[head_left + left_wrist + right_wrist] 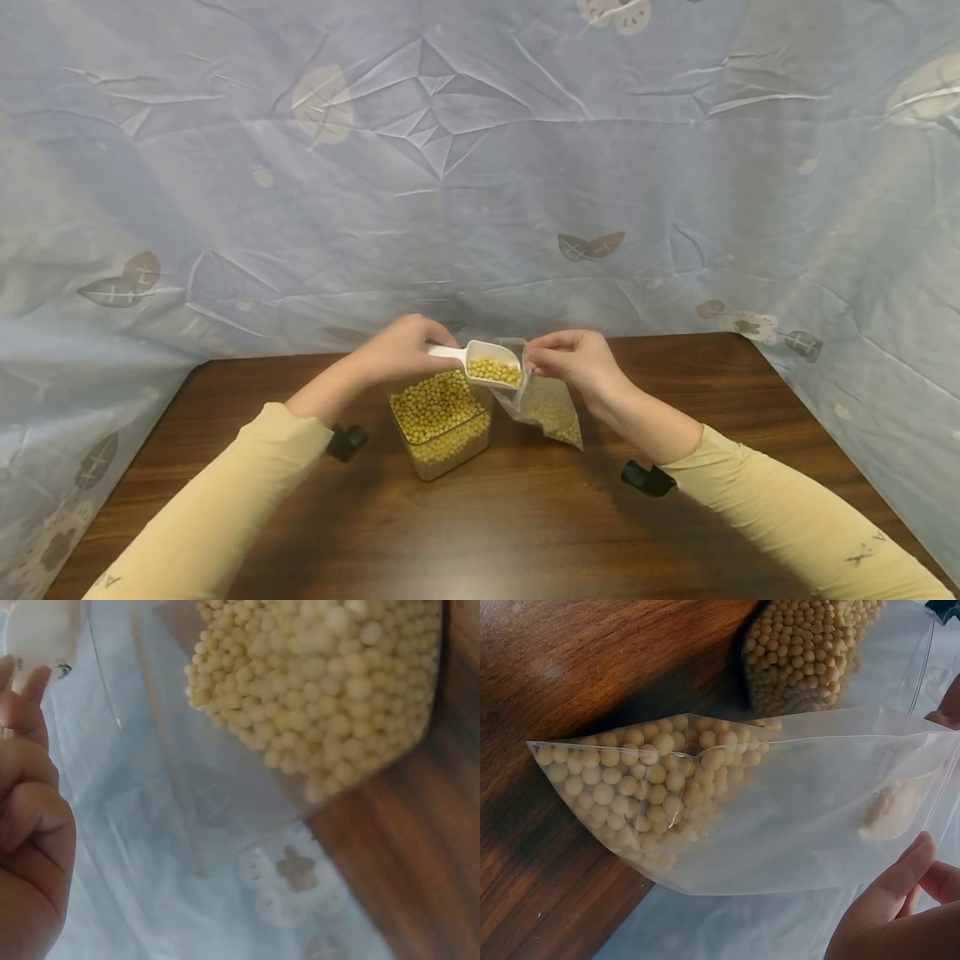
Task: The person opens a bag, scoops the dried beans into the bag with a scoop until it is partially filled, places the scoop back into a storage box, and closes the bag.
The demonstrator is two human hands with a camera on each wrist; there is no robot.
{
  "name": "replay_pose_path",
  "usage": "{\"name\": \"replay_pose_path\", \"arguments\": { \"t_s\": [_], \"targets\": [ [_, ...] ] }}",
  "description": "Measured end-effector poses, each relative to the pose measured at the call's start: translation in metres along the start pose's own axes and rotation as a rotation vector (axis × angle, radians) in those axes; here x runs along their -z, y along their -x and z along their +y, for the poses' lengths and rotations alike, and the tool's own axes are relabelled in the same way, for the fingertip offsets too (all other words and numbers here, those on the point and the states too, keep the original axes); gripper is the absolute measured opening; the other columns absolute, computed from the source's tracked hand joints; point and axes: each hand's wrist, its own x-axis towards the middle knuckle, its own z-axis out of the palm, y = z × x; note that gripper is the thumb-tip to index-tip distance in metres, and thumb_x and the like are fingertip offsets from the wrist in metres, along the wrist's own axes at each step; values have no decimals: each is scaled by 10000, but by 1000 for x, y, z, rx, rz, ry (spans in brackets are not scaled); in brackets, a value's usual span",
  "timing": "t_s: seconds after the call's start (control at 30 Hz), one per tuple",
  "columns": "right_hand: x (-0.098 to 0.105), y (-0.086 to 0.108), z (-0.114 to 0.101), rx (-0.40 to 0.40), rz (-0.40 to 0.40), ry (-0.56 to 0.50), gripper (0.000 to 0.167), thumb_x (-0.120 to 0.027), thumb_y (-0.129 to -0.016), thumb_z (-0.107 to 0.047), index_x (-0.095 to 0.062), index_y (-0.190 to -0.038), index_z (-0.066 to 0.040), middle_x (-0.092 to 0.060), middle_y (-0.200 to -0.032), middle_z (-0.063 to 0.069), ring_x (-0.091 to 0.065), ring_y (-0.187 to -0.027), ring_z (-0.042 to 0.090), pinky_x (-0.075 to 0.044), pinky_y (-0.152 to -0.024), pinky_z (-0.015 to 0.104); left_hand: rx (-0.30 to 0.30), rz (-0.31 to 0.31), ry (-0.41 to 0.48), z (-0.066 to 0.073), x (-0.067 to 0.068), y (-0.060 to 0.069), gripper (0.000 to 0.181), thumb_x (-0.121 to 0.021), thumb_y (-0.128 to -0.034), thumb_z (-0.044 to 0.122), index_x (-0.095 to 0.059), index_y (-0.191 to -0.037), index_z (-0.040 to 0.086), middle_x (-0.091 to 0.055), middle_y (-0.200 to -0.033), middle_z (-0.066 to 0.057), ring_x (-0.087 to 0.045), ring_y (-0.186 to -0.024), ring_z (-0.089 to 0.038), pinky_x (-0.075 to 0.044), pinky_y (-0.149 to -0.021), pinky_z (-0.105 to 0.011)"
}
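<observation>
My left hand point(405, 348) grips the handle of a white scoop point(487, 348), whose bowl holds yellow soybeans point(495, 372). The scoop's front lies at the mouth of a clear plastic bag point(810, 817). My right hand point(583, 364) pinches the bag's edge near the mouth between thumb and fingers. More soybeans point(630, 787) fill the bag's lower end, over the table. Under the left hand stands a clear box point(453, 457), well filled with soybeans. In the right wrist view the scoop's bowl shows dimly through the plastic; the left wrist view catches only part of the scoop.
The box and bag are at the back middle of a dark brown wooden table point(480, 533). A pale blue patterned cloth point(480, 208) hangs behind the table and along its sides. Black wrist straps point(648, 479) sit at both sleeves.
</observation>
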Motion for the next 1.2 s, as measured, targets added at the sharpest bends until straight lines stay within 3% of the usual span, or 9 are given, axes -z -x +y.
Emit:
{"name": "replay_pose_path", "arguments": {
  "t_s": [0.27, 0.47, 0.83, 1.07, 1.2],
  "targets": [
    [1, -1, 0, 1, 7, -2, 294, -697, -1005, -32, -690, -1239, 146, -777, -935, -43, -753, -823, 52, -626, -849, 226, -96, 4, -244, 21, 4, 0, 238, -801, -937, 309, -824, -1060, 106, -806, -950, -7, -678, -809, -146, -574, -791, -356],
    [1, -1, 1, 6, 11, -10, 295, -696, -998, -19, -687, -1235, 158, -778, -914, -50, -749, -806, 50, -622, -821, 204, -123, -5, -309, 25, 4, -1, 230, -789, -946, 323, -824, -1080, 138, -811, -982, 15, -718, -875, -154, -601, -841, -404],
    [0, -1, 2, 13, 13, -24, 283, -690, -998, -6, -685, -1223, 166, -782, -886, -48, -754, -801, 54, -626, -828, 215, -125, 14, -267, 16, 7, 6, 219, -799, -938, 283, -819, -1069, 109, -818, -989, -11, -722, -860, -155, -601, -843, -393],
    [1, -1, 2, 7, 13, -15, 281, -685, -1008, -14, -685, -1231, 158, -782, -911, -40, -756, -812, 53, -626, -836, 216, -133, 3, -205, 0, 8, 14, 214, -779, -958, 228, -812, -1094, 66, -822, -1037, -63, -740, -903, -176, -607, -857, -399],
    [2, -1, 1, 6, 12, -10, 284, -688, -1010, -23, -688, -1235, 151, -781, -941, -25, -758, -816, 53, -627, -845, 222, -137, -3, -148, -12, 7, 19, 179, -764, -970, 196, -804, -1071, 54, -806, -969, -51, -698, -818, -139, -593, -804, -368]
  ]
}}
